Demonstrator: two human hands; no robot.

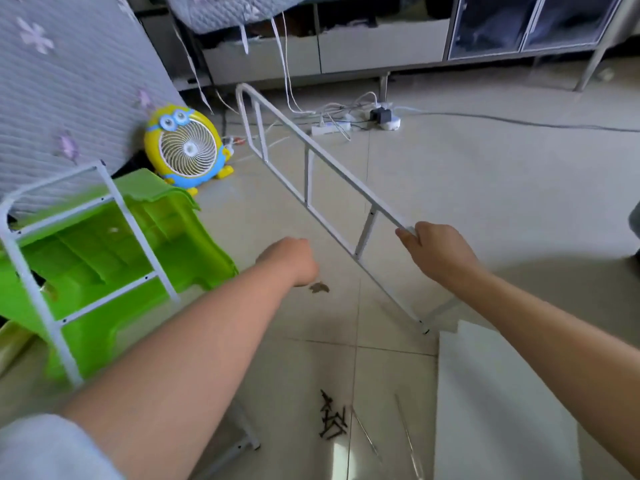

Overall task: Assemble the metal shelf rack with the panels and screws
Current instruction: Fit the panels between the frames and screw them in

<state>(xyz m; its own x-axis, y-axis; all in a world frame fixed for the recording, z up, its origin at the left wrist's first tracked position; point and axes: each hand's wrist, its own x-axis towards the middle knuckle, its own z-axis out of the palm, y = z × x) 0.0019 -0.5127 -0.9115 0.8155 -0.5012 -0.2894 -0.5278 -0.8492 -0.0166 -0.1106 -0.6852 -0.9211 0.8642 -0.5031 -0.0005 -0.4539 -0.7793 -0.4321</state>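
Bare forearms point(194, 341) reach forward: the right grip point(436, 251) clasps the top rail of one white ladder frame point(308, 174) footed on the floor point(485, 168); the left grip point(294, 261) is curled, and I cannot tell whether it holds anything. Best, I judge, to keep it upright and square to the second frame point(114, 202), left of that grip; one panel point(502, 410) and one screw heap point(332, 417) lie nearer.

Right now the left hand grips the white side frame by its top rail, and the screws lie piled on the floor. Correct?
No, the right hand grips the white side frame by its top rail; the left hand is off it. The screws do lie piled on the floor, as the head view shows.
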